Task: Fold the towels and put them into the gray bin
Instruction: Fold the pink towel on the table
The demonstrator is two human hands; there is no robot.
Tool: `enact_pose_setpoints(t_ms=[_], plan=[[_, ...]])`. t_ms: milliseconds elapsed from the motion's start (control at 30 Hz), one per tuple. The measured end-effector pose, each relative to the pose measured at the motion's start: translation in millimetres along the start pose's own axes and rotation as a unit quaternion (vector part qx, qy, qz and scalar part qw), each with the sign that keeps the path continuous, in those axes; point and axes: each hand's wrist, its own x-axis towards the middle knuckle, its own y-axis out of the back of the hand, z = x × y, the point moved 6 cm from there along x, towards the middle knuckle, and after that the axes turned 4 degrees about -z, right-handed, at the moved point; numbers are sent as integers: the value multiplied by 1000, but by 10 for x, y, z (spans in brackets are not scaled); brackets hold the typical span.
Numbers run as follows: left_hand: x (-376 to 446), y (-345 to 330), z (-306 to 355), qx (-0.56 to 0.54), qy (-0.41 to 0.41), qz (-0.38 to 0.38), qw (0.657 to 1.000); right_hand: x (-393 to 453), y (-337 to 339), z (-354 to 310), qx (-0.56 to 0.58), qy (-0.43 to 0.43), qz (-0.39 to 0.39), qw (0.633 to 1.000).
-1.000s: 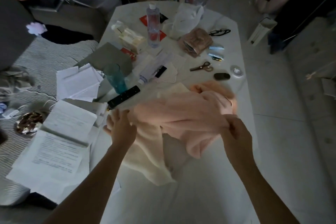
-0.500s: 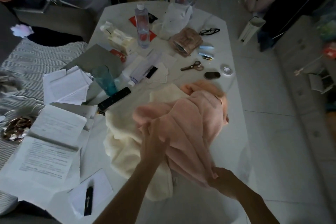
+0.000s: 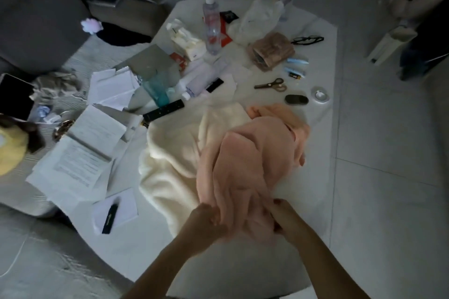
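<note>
Pink towel (image 3: 252,160), gripped by both hands' curled fingers (image 3: 213,219), overlaps cream towel (image 3: 170,153) near scissors (image 3: 271,84).

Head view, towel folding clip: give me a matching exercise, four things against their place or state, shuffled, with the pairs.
Things:
1. pink towel
2. cream towel
3. scissors
4. black pen

Places or states:
A. lying on a sheet of paper
B. beside the dark oval case
C. gripped by both hands
D. spread on the table, partly under another towel

Pairs: 1-C, 2-D, 3-B, 4-A
</note>
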Motion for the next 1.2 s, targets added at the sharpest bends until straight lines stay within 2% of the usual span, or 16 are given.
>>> enact_pose_setpoints(t_ms=[100,167,233,300,367,433,467,500,567,633,733,800,933,1000,1100,1200], plan=[[-239,-112,129,-158,-23,135,978,-35,-1,-150,-77,19,-66,995],[-366,-18,72,-215,-12,203,955,-131,207,-368,-151,100,-36,983],[-524,23,-86,-173,-1,230,958,-325,526,-608,-237,184,28,954],[-655,-120,-265,-70,24,198,977,-466,849,-673,-322,214,72,920],[-702,-476,-391,53,82,83,992,-496,976,-549,-423,188,56,885],[-683,-849,-528,172,161,-36,971,-380,948,-261,-501,136,24,854],[-660,-947,-554,196,191,-51,961,-309,912,-121,-517,126,9,847],[-613,-966,-531,193,206,-33,959,-250,877,-15,-511,126,0,850],[-466,-874,-421,114,196,60,972,-179,880,94,-467,119,11,876],[-255,-694,-216,37,145,151,977,-150,922,112,-422,113,27,899],[178,-352,81,-15,74,259,963,-174,898,62,-403,133,30,905],[509,-183,131,-47,92,267,958,-198,879,-13,-372,156,46,914],[843,-211,-37,-79,177,166,967,-157,854,-51,-330,123,54,934],[767,-297,-96,-48,180,145,972,-122,813,-41,-290,106,43,950],[520,-307,-136,-33,148,193,969,-75,772,4,-313,85,18,946],[88,-43,-324,-101,157,312,932,-127,833,-86,-358,105,11,928]])
